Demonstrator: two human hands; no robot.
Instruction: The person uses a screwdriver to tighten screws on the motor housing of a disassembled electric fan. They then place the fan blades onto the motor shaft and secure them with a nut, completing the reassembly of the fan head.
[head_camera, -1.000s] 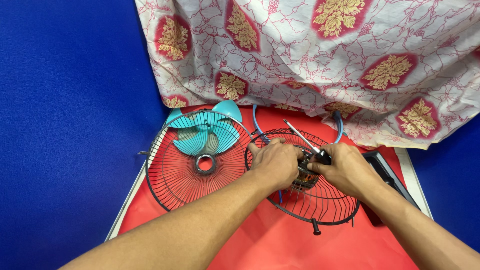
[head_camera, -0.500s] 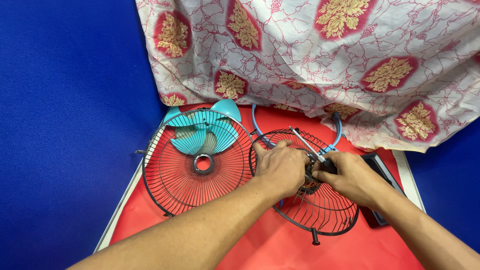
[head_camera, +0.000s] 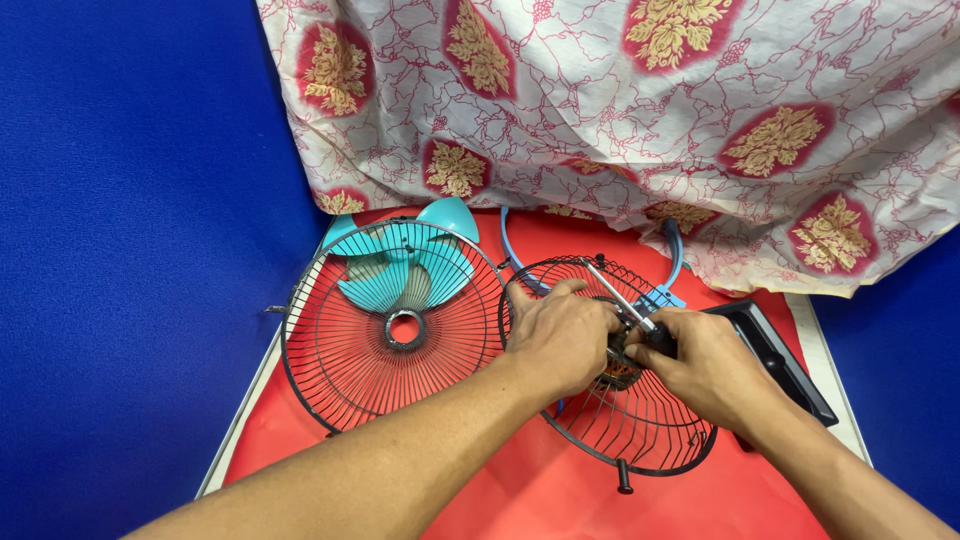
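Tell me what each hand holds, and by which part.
The right hand grips a screwdriver by its dark handle. The left hand rests on the hub of the black wire fan guard; whether it grips it cannot be told.

1. L hand (head_camera: 560, 335): palm down, fingers curled, forearm running in from bottom-left.
2. R hand (head_camera: 700, 365): fingers closed in a grip, thumb toward L hand, forearm from bottom-right corner.
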